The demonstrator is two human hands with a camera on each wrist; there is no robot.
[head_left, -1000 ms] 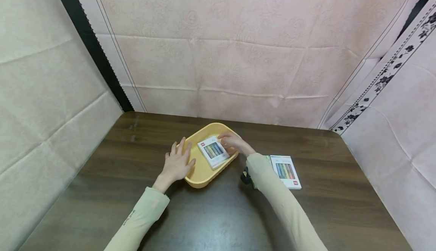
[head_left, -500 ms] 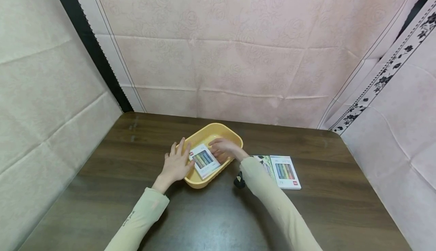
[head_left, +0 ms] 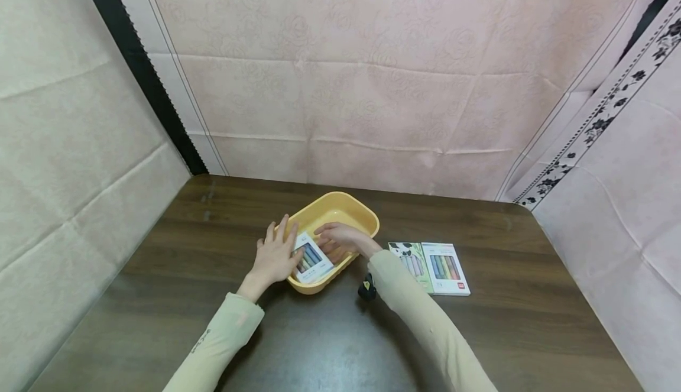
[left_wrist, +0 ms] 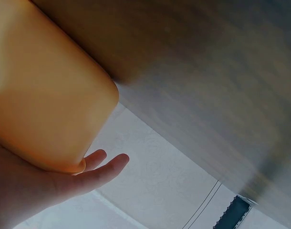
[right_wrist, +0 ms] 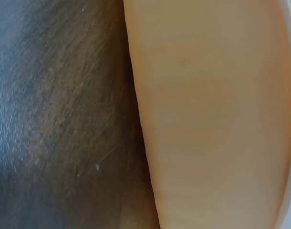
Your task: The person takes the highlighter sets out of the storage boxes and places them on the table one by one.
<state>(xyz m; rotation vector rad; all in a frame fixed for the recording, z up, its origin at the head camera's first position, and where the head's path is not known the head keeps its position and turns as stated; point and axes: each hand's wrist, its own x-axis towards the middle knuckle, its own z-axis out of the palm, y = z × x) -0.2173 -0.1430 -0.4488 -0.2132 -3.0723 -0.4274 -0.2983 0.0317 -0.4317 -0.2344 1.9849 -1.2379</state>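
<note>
A yellow plastic basket (head_left: 353, 203) stands on the brown table, tilted across the head view. Inside, at its near-left end, lies a flat white box (head_left: 318, 269) printed with a row of coloured sticks. My left hand (head_left: 272, 260) rests over the basket's left rim with fingers spread, its thumb overlapping the box's left edge. In the left wrist view the basket's outer wall (left_wrist: 55, 90) rises above that hand. My right hand (head_left: 343, 239) reaches over the right rim, its loosely bent fingers along the box's right edge. The right wrist view shows mostly basket wall (right_wrist: 212, 114).
Right of the basket lie two flat boxes side by side: a green one with a panda picture (head_left: 412, 262) and a white one with coloured sticks (head_left: 447, 269). A black wrist camera (head_left: 367, 288) hangs by the right sleeve. Pale cloth walls (head_left: 340, 102) border the table.
My right hand has moved left and toward me inside the basket, and the white box has slid with it to the near-left end. The left hand and basket have stayed put.
</note>
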